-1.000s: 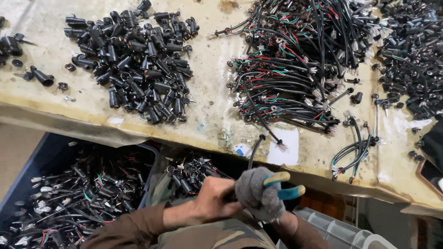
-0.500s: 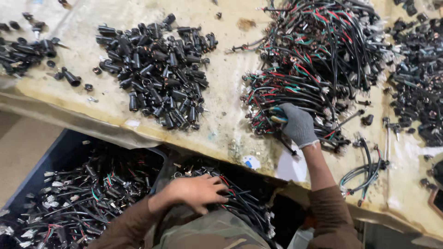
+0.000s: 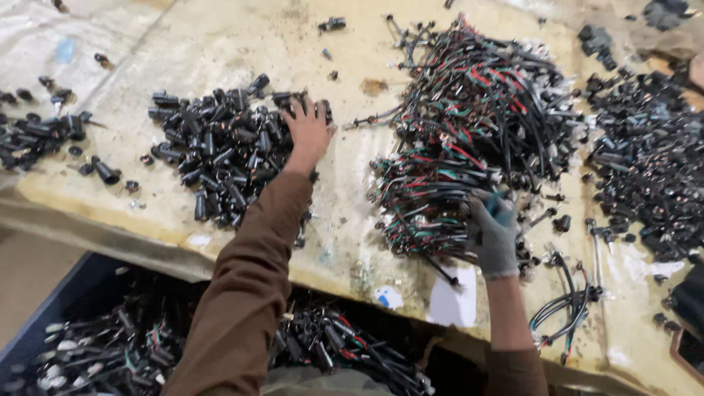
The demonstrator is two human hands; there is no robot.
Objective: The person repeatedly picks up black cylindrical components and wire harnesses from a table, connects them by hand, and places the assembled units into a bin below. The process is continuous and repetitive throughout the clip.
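Since half a second ago my left hand (image 3: pixel 309 132) has come up from my lap and now lies spread, fingers open, on the right edge of the pile of black connectors (image 3: pixel 220 150) on the bench (image 3: pixel 345 242); it holds nothing that I can see. My right hand (image 3: pixel 495 235), in a grey glove, stays at the near edge of the heap of wire harnesses (image 3: pixel 469 139), the grip curled into the wires. The connectors lie directly under and left of my left palm. The wires run in every direction. If the gloved fingers have closed on one harness, I cannot tell; the tangle hides the fingertips.
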